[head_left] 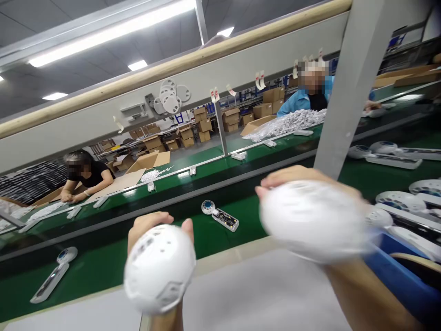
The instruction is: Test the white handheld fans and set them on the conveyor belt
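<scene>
Above the pale worktop [262, 294] at the near edge of the green conveyor belt [103, 271], the person holds up two white rounded shells, one in each hand. The left hand [151, 230] is closed behind the left shell [159, 269], fingertips curling over its top rim, so the domed, perforated face turns toward the camera and the shell sits low and in front of the palm. The right hand [303, 177] wraps over the back of the right shell [312, 220], which is blurred and sits higher, well apart from the other; fingers show along its upper edge, and the shell hides most of the palm. Both grips look full and closed on their shells, though how tightly the right one clamps is hard to tell through the blur. To my eye, handling these well means keeping the fingers on the rims rather than pressing on the domes, since thin moulded plastic may flex or mark, and steadying the right shell before bringing the pair any nearer together. On the belt beyond lie a fan unit with a dark handle [220, 215] between the two hands and another fan unit [51, 276] off to the left. Across the belt a co-worker in black [86, 177] bends over cardboard, and a co-worker in blue [303, 99] sits behind a heap of white parts [289, 124].
</scene>
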Demonstrator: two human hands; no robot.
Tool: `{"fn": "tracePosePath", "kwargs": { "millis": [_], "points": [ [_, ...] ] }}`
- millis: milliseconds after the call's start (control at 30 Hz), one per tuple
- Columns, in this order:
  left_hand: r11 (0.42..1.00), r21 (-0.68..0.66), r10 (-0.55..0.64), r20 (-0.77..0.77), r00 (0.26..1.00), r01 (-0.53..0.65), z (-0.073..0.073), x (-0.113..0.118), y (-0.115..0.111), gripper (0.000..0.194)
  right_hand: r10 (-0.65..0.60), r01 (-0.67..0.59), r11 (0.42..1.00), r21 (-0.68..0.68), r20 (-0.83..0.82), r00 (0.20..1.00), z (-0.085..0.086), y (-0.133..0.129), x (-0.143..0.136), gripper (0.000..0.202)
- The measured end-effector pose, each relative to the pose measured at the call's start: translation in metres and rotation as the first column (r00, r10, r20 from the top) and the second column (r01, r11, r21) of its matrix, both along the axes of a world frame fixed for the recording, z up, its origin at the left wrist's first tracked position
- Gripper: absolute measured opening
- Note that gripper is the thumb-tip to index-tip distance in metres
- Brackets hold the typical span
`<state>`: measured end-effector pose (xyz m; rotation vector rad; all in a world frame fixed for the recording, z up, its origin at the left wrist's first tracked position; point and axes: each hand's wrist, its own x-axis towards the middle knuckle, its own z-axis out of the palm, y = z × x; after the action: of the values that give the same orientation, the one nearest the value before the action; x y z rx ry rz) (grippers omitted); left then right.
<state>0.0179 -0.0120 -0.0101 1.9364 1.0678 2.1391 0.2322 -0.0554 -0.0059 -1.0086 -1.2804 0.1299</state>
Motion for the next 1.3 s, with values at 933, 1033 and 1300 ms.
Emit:
{"fn": "tracePosePath", "kwargs": {
  "millis": [933, 1033, 1300],
  "points": [
    [0.875, -0.483, -0.227, -0.321, 0.919, 0.048, -0.078, 0.044, 0.064, 0.051, 0.012, 0.527, 0.360, -0.770, 0.569, 0.823, -0.113, 0.135, 0.058, 0.035],
    [0.861, -0.506, -0.256, -0.327, 0.910, 0.060, -0.096, 0.053, 0.068, 0.049, 0.135, 0.522, 0.287, -0.803, 0.574, 0.808, -0.111, 0.132, 0.059, 0.025],
    [0.837, -0.546, -0.205, -0.328, 0.922, -0.008, -0.135, 0.051, 0.094, 0.058, 0.218, 0.480, 0.321, -0.816, 0.557, 0.801, -0.104, 0.131, 0.063, 0.028]
  ]
}}
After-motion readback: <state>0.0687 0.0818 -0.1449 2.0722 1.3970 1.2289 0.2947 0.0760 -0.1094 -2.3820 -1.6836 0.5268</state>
